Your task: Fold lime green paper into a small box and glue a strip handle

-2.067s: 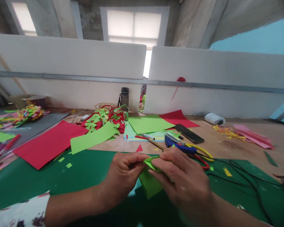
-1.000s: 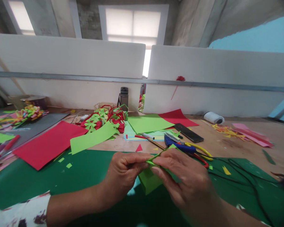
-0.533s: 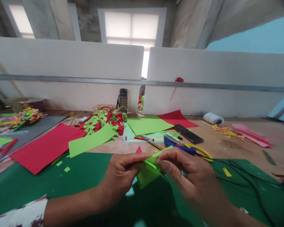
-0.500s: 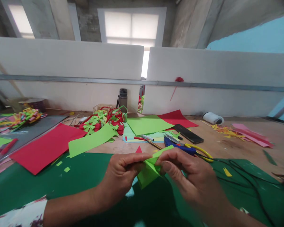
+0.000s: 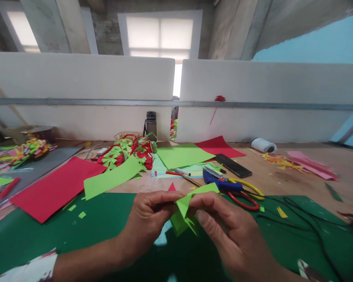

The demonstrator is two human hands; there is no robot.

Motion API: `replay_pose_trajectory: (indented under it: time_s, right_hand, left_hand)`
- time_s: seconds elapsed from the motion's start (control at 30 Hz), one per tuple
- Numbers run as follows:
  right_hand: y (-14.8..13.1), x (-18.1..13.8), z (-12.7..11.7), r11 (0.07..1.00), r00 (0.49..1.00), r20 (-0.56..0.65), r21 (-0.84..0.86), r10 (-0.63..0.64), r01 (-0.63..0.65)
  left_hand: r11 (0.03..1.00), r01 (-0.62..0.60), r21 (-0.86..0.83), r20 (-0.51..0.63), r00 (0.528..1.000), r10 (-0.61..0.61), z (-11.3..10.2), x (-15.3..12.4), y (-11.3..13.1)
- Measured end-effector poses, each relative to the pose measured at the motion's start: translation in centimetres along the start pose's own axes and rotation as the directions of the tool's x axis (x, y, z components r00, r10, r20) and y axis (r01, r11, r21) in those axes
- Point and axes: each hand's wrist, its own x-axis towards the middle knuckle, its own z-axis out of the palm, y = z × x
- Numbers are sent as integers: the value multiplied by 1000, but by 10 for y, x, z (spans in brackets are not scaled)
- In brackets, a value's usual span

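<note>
Both of my hands pinch one folded light-green paper piece (image 5: 183,213) above the dark green mat (image 5: 76,231) at the near edge of the table. My left hand (image 5: 148,221) grips its left side between thumb and fingertips. My right hand (image 5: 228,231) holds its right side, thumb on the fold, and a flap of the paper sticks up towards the scissors. Both hands are closed on the paper.
Just beyond my hands lie red and yellow scissors (image 5: 242,194) and a blue glue gun (image 5: 220,182) with a black cord (image 5: 297,219). A black phone (image 5: 233,165), red sheets (image 5: 54,188), green sheets (image 5: 184,154), a pile of paper bows (image 5: 126,150) and a bottle (image 5: 151,123) stand further back.
My hands have turned and opened the green paper, so a pointed flap now stands out between them. The view has tilted down slightly.
</note>
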Motion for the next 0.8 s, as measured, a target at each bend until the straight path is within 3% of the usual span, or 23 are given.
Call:
replay_pose_trajectory:
  time_s: [0.23,0.37,0.57,0.67,0.8]
  right_hand:
    - [1,2,3,999,998,-58,35,-27,29]
    - [2,6,1,999,995,-96,29,-30,33]
    - [7,6,2,973,980,-139,-202,-144,115]
    - [10,7,4,950,967,-132,-256,-217,178]
    - [10,9,5,950,965,-140,-254,-223,182]
  left_hand:
    - [998,5,-62,1,1000,-5,1,0,1]
    - [1000,25,-7,54,998,-25,1,0,-1]
    - [997,76,36,-45,996,-74,1,2,-4]
    - [998,45,45,-63,997,-42,2,1,-2]
    - [996,-57,74,-53,997,61,2,2,0]
